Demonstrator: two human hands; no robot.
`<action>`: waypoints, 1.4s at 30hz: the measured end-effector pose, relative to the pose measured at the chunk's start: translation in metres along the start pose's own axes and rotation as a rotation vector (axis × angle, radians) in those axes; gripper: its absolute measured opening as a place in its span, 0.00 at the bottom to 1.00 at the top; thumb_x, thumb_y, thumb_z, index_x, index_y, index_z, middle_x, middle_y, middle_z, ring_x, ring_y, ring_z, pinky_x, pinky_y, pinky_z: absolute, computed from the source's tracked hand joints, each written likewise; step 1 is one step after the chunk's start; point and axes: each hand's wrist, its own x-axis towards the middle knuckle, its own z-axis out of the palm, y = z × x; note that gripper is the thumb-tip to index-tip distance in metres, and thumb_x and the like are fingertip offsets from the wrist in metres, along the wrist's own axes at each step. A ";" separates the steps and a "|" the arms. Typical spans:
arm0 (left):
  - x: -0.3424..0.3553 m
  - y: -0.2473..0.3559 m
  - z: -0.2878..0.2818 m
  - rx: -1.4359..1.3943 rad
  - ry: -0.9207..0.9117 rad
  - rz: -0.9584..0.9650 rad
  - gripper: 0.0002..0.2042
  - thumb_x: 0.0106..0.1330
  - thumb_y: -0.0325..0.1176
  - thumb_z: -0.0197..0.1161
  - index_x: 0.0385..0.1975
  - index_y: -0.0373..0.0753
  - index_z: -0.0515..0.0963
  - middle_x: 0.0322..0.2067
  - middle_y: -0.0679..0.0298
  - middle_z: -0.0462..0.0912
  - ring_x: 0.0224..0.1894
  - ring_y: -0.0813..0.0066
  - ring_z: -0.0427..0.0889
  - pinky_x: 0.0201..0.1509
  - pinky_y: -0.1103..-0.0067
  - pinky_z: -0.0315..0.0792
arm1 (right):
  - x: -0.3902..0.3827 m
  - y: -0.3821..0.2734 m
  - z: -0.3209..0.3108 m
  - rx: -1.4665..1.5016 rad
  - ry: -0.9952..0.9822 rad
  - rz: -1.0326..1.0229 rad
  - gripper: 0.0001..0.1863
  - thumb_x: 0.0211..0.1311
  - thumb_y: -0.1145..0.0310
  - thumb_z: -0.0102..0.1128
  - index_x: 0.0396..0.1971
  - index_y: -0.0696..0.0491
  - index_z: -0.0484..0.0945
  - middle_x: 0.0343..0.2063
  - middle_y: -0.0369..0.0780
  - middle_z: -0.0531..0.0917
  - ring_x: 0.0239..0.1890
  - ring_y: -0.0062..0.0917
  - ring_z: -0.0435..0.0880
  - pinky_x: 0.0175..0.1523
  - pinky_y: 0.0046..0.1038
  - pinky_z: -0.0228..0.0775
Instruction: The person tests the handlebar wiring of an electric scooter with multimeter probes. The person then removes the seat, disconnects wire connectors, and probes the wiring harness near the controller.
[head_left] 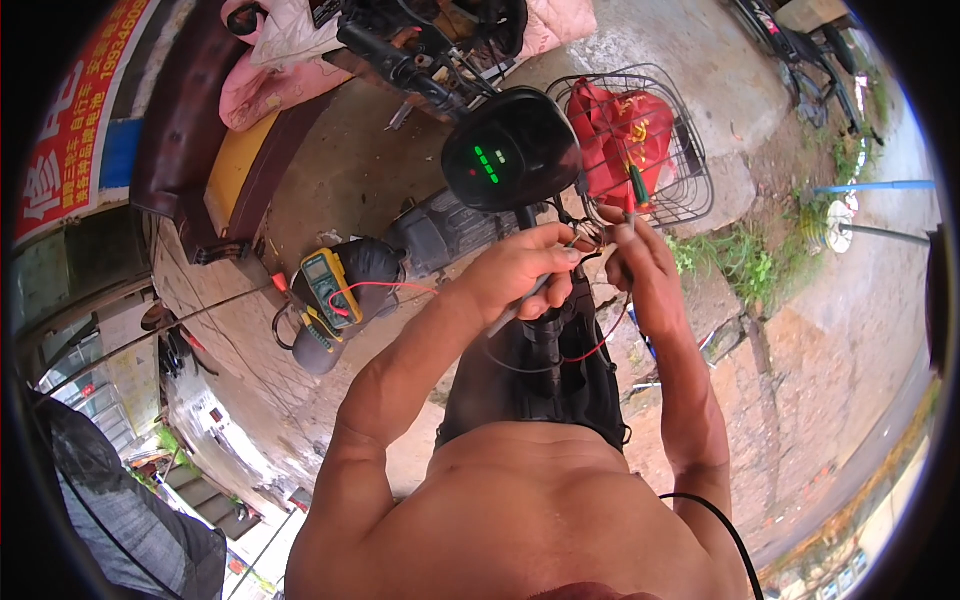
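My left hand (525,268) is closed, thumb and forefinger pinching thin wires (578,238) below the black display housing (512,150) of an electric bike. A grey rod-like piece (512,312) sticks out under its fingers. Close beside it, my right hand (645,265) is closed on a slim tool with a red and green handle (636,190); its exact kind is unclear. Green lights glow on the display. A yellow-and-green multimeter (325,283) lies on the bike's dark seat to the left. From it a red lead (390,286) runs behind my left forearm, and a red wire (603,345) curves up to my right hand.
A wire basket (695,140) holding a red bag (625,135) sits just beyond my right hand. Pliers (318,328) with yellow-black handles lie by the multimeter. A brown sofa (175,150) stands at the far left. Another bike (800,55) is at the far right, above some weeds (745,262).
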 end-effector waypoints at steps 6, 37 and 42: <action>-0.004 -0.005 0.002 0.003 0.027 -0.007 0.16 0.74 0.34 0.57 0.58 0.38 0.74 0.20 0.61 0.78 0.11 0.81 0.65 0.14 0.81 0.57 | -0.015 0.006 -0.008 -0.195 0.131 -0.107 0.22 0.81 0.57 0.53 0.58 0.59 0.82 0.28 0.26 0.73 0.29 0.10 0.68 0.34 0.17 0.60; 0.000 -0.006 -0.001 -0.039 -0.016 0.030 0.13 0.75 0.33 0.55 0.54 0.36 0.75 0.19 0.61 0.78 0.08 0.81 0.66 0.13 0.82 0.57 | -0.009 0.016 -0.003 -0.262 0.087 -0.681 0.14 0.78 0.67 0.56 0.51 0.61 0.81 0.45 0.40 0.78 0.34 0.19 0.81 0.39 0.21 0.73; 0.001 -0.007 -0.001 -0.046 -0.024 0.021 0.13 0.76 0.34 0.55 0.55 0.36 0.74 0.19 0.61 0.78 0.08 0.82 0.66 0.12 0.83 0.58 | -0.011 0.019 0.004 -0.256 0.107 -0.569 0.06 0.70 0.76 0.62 0.43 0.60 0.79 0.42 0.39 0.80 0.37 0.20 0.82 0.42 0.20 0.72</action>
